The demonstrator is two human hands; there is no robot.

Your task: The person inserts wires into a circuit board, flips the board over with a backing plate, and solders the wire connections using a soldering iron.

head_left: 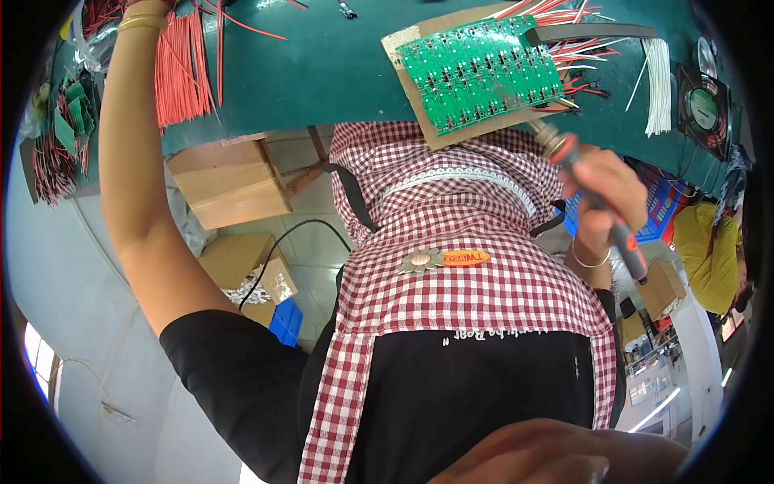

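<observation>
Two hands are busy: the right hand (601,189) clasps a soldering iron (592,198) tip-down at the green circuit panel (482,73); left hand (149,6) reaches red wires (184,68), grip unclear; progress unclear.

Bright, even indoor light; sharp centre, strong fisheye bending, black vignette at rim.

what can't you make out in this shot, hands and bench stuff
- Left hand: head view, cut off by the top edge, grip unseen.
- Soldering iron tip: head view, hidden behind the cardboard under the green circuit boards.
- Red wires: upper ends run out of frame.
- Board parts: too small to tell.
</observation>
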